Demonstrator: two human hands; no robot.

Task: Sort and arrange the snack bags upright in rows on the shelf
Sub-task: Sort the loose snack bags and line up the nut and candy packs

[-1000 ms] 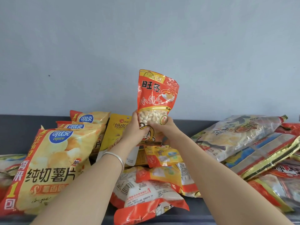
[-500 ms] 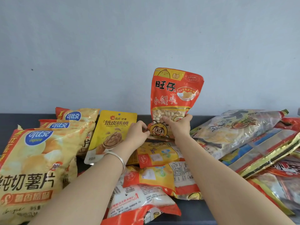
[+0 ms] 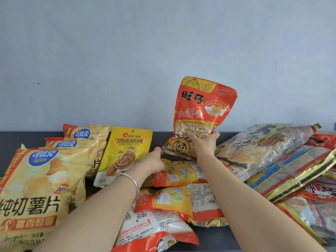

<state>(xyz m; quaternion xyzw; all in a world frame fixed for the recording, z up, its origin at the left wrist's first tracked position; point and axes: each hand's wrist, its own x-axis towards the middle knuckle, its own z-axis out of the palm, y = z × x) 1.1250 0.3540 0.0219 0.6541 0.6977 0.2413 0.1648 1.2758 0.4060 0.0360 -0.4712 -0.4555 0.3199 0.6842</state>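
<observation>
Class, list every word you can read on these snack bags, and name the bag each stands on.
"旺仔": red bag
"小馒头": red bag
"洽洽 坚果": yellow walnut bag
"纸皮核桃": yellow walnut bag
"可比克": front chip bag
"copico": front chip bag
"纯切薯片": front chip bag
"薯香原味": front chip bag
"雪饼": clear bag at right
Fine print on the flat bags: too small to read.

Shelf open between walnut bag and red bag, chip bags left, heaped bags right
</observation>
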